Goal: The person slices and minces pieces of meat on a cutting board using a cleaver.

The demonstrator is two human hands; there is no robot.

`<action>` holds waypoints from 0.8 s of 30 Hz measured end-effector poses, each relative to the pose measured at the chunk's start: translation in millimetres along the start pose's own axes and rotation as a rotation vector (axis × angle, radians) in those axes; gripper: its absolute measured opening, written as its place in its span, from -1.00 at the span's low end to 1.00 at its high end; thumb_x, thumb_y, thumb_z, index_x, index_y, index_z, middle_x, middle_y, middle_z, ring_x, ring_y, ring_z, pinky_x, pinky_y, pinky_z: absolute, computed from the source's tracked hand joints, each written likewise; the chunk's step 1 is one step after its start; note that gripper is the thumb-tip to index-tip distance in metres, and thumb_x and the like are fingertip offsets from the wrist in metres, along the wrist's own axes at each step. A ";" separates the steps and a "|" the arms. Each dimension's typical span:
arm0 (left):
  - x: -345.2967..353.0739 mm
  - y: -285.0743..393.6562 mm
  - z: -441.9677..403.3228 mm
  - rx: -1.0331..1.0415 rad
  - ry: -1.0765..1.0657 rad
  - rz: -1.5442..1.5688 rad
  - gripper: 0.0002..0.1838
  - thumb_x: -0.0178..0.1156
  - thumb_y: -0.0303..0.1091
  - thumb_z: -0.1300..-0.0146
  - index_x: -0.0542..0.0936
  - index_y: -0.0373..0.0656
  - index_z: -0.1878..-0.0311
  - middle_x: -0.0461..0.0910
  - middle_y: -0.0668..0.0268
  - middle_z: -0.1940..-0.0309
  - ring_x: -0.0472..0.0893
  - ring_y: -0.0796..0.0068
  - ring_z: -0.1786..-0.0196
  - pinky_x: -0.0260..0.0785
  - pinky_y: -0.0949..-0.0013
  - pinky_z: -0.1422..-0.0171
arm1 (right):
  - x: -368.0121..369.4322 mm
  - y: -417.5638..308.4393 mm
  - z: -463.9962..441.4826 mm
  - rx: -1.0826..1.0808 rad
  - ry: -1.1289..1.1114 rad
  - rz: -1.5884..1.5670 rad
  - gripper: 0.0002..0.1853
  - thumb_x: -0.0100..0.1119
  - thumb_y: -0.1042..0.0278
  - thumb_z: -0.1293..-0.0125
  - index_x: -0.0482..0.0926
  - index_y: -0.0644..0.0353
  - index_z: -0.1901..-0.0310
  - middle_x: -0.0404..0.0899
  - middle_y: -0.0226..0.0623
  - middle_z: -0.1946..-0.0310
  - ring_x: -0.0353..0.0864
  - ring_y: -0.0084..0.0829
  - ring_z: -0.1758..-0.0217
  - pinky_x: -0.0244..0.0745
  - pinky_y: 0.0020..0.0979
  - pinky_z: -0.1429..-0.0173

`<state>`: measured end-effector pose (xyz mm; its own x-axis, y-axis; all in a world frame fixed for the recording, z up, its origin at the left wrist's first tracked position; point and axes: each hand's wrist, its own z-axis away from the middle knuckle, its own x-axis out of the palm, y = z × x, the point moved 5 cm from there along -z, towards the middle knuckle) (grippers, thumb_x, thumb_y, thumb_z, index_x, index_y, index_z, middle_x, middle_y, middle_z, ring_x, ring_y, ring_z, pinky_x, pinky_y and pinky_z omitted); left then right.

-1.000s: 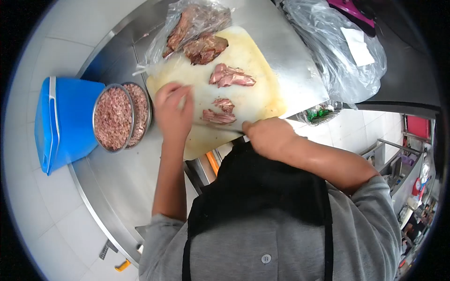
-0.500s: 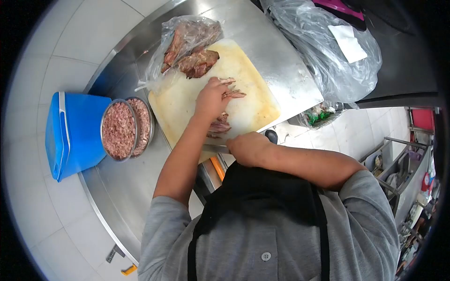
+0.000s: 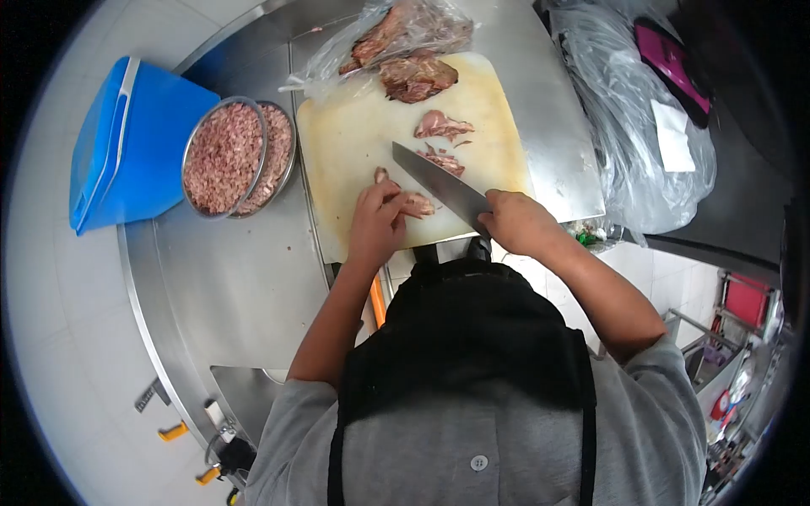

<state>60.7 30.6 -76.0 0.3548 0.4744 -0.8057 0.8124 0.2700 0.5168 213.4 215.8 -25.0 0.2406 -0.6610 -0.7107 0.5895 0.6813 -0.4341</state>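
Note:
My right hand (image 3: pixel 521 223) is closed around the handle of a wide-bladed knife (image 3: pixel 440 182). Its blade slants over the cutting board (image 3: pixel 337 143), tip toward the far left. Near the board's front edge, my left hand (image 3: pixel 377 223) has its fingers bent over pieces of meat (image 3: pixel 418 205), gripping them. On the far side of the blade lie chopped meat bits (image 3: pixel 445 161) and a larger slice of meat (image 3: pixel 440 125). A browned chunk of meat (image 3: pixel 418 78) rests at the board's back edge, beside a clear plastic bag (image 3: pixel 405 29) with more meat inside.
Two bowls of chopped meat (image 3: pixel 224 156) stand left of the board on the steel table (image 3: pixel 245 270), next to a blue cooler (image 3: pixel 143 148). A large clear plastic bag (image 3: pixel 629 160) with a white paper (image 3: pixel 672 135) lies to the right. Yellow-handled tools (image 3: pixel 173 432) are at the lower left.
My left hand has come from the middle of the board to meat near its front edge. My right hand has swung the knife out over the board. The whole view has shifted.

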 end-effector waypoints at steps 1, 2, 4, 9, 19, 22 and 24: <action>1.2 1.4 5.0 -0.016 -0.020 0.053 -0.50 0.42 -0.47 0.10 0.70 -0.08 -0.04 0.56 0.19 -0.04 0.53 0.06 -0.17 0.42 0.12 -0.26 | -2.5 -1.6 0.0 0.010 0.001 0.033 -0.70 0.14 0.21 -0.43 0.60 0.33 0.06 0.70 0.14 0.14 0.68 0.10 -0.03 0.55 0.00 -0.15; 0.4 -0.8 6.9 -0.026 -0.014 0.058 -0.50 0.42 -0.47 0.10 0.70 -0.08 -0.04 0.56 0.19 -0.04 0.53 0.06 -0.17 0.42 0.12 -0.26 | -2.0 -2.4 1.2 0.024 -0.001 0.063 -0.71 0.13 0.22 -0.43 0.59 0.32 0.06 0.69 0.15 0.14 0.68 0.10 -0.03 0.54 0.01 -0.15; -11.6 -3.1 9.3 -0.149 0.012 0.049 -0.20 0.51 -0.35 0.15 0.54 -0.20 -0.30 0.52 0.07 -0.17 0.46 -0.01 -0.29 0.30 0.06 -0.44 | 1.9 -5.4 2.7 0.004 0.005 0.100 -0.73 0.12 0.24 -0.44 0.57 0.32 0.07 0.70 0.14 0.20 0.70 0.11 0.04 0.56 0.02 -0.10; -1.0 -11.0 -6.1 -0.146 0.037 0.025 -0.08 0.55 -0.22 0.11 0.43 -0.30 -0.38 0.51 0.08 -0.21 0.46 -0.02 -0.29 0.27 0.02 -0.43 | 8.1 -10.7 4.7 -0.052 0.135 0.135 -0.73 0.11 0.21 -0.46 0.49 0.31 0.14 0.67 0.12 0.39 0.69 0.16 0.23 0.57 0.08 0.09; -9.1 9.7 3.1 0.169 -0.010 0.112 -0.64 0.48 -0.31 -0.02 0.69 -0.09 0.07 0.57 0.18 -0.06 0.55 0.06 -0.12 0.37 0.04 -0.28 | 1.8 -31.7 18.2 0.024 0.139 0.183 -0.76 0.08 0.21 -0.49 0.47 0.25 0.14 0.67 0.04 0.43 0.70 0.10 0.30 0.58 0.05 0.16; -1.5 1.7 3.9 0.117 0.060 0.135 -0.67 0.51 -0.31 0.00 0.67 -0.12 0.14 0.58 0.22 0.01 0.57 0.08 -0.06 0.40 0.07 -0.20 | 11.3 -25.4 9.9 0.026 0.127 0.229 -0.77 0.07 0.20 -0.50 0.47 0.23 0.15 0.68 0.01 0.43 0.71 0.09 0.30 0.57 0.05 0.17; 6.1 -0.2 5.7 0.065 0.109 0.135 -0.66 0.52 -0.30 -0.01 0.67 -0.13 0.13 0.58 0.23 0.04 0.57 0.09 -0.05 0.40 0.08 -0.18 | 21.9 -24.2 7.0 -0.029 0.082 0.245 -0.77 0.08 0.20 -0.50 0.46 0.22 0.15 0.68 -0.02 0.43 0.71 0.08 0.30 0.57 0.04 0.18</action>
<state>65.3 28.7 -82.6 0.4132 0.5918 -0.6921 0.7903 0.1445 0.5954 209.8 182.6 -26.2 0.3101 -0.4481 -0.8385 0.4988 0.8275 -0.2578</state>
